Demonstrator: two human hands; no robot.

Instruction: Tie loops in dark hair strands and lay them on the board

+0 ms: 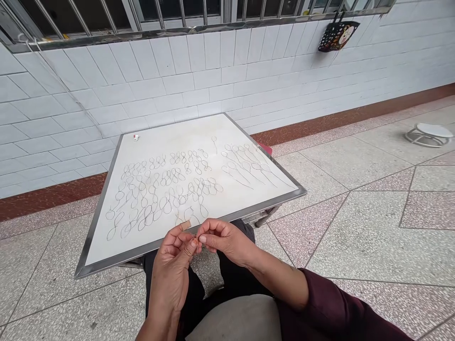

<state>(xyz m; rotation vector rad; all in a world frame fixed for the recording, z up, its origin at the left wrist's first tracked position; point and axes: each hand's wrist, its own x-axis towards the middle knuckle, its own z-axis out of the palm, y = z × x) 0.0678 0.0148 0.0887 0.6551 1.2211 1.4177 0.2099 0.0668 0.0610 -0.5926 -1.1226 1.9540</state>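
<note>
Fingertips meet just off the near edge of the table (185,129), and from where I watch, both hands are pinched on one thin wire (199,233). The left hand (172,270) has thumb and index pressed together on it, the other fingers curled in; a tan wrap (186,224) covers part of a finger. The right hand (229,240) comes in from the other side, its thumb and index also closed on the wire, right beside the left grip. I judge that holding so close gives control over something this flimsy – a wider grip would let it flex. The tips hide the exact crossing, so I cannot tell how the strands run.

The wire is above the person's lap, which I read as a way to leave the laid-out pieces undisturbed. On the table, double-looped pieces (173,176) lie in loose rows on the person's left and middle, while single loops with long tails (245,166) are grouped on the right – sorted by shape, I think, and spread thin to limit tangling. A small white-and-red item (136,137) lies near the far left corner
</note>
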